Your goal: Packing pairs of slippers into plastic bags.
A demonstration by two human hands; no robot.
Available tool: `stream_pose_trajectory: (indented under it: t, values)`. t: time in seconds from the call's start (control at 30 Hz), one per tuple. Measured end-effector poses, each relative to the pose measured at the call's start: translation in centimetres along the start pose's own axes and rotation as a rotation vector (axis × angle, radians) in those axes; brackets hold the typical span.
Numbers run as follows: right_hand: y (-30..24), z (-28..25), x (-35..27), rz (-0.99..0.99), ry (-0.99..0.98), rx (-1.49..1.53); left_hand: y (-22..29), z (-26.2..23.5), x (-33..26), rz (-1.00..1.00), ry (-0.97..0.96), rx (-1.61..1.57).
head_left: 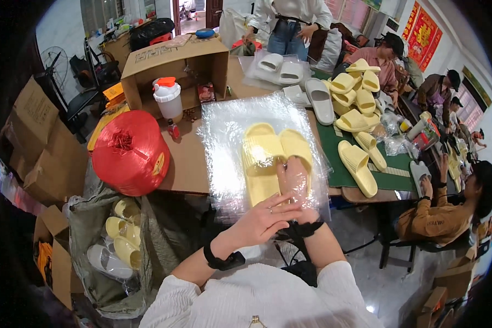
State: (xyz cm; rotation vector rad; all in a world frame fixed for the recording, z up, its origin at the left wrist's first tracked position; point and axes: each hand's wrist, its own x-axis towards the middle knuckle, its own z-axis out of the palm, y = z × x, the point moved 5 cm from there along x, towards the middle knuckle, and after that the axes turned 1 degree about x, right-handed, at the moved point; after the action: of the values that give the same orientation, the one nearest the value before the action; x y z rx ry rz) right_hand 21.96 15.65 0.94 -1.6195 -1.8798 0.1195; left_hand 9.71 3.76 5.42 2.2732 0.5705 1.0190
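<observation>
1. Slippers: a yellow pair lies side by side, toes far, inside a clear bag spread flat on the brown table, at centre just beyond the near edge. Lying parallel and touching, the two fit the bag's width.
2. Right hand: it is inside the bag's near mouth, seen through the film, fingers closed about the heel of the right slipper, apparently so that the pair can be seated deep in the bag.
3. Left hand: it rests palm down, fingers spread and not closed on anything, on the bag's near edge just left of the right wrist; this seems to pin the film so the mouth stays put.
4. Red spool: a large roll of red twine sits at the left table edge, near but apart from the bag, within reach.
5. Sack: an open sack on the floor, near left, holds bagged yellow and pale slippers; its place beside the person suits dropping packed pairs.
6. Carton: an open cardboard box lies on its side at far left, with a white jar before it.
7. Loose slippers: yellow and white ones are heaped on the green mat at far right, where other people sit.
</observation>
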Motion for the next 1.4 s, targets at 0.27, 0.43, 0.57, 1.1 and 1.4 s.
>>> stream_pose_trajectory:
  t: [0.27,0.43,0.57,1.1,1.4]
  values:
    - [-0.5,3.2,5.9,0.086,0.059,0.000,-0.6,-3.3,0.1,-0.047,0.121,0.187]
    - [0.5,5.3,5.0,0.090,-0.061,0.065,-2.9,-3.1,-2.4,-0.207,0.177,0.378]
    - [-2.2,-0.1,-0.6,-0.269,0.149,0.065,-4.3,-3.6,-5.3,-0.405,0.247,0.461]
    - [4.1,-10.2,-9.1,0.087,0.277,0.123,-5.5,-4.4,-9.7,-0.794,0.430,0.007]
    - [6.7,-8.7,-10.0,0.310,-0.104,0.841,-7.4,-4.9,-12.2,-0.784,0.613,-0.389]
